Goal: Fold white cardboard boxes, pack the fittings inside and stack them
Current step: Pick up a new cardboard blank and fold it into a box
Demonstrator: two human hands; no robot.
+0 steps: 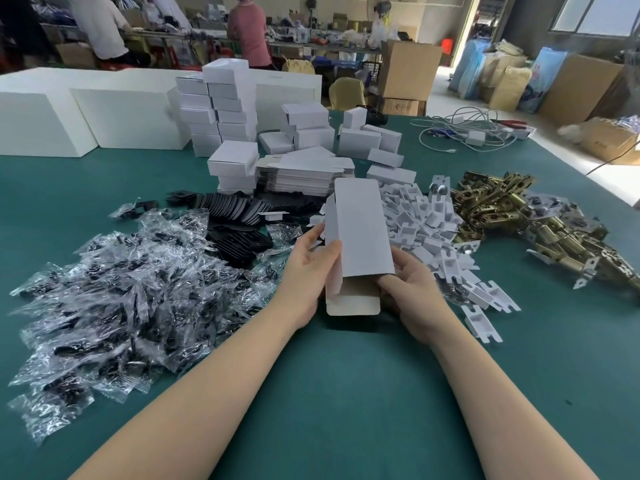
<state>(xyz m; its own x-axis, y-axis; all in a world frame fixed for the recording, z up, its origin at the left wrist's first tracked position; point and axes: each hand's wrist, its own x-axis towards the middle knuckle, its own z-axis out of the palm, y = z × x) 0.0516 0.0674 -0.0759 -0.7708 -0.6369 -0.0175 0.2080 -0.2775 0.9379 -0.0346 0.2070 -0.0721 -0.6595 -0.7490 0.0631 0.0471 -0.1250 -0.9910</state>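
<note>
1. The left hand point(313, 261) is gripping the left wall of the white cardboard box point(360, 233), thumb curled across its front panel.
2. The right hand point(412, 289) is holding the box's lower right edge, fingers closed around it; the box is being held above the green table point(346, 393).
3. Judged step: box forming is under way, with the near flap point(353, 304) hanging open.
4. Next move calls for tucking that flap before loading the brass fittings point(512, 216).
</note>
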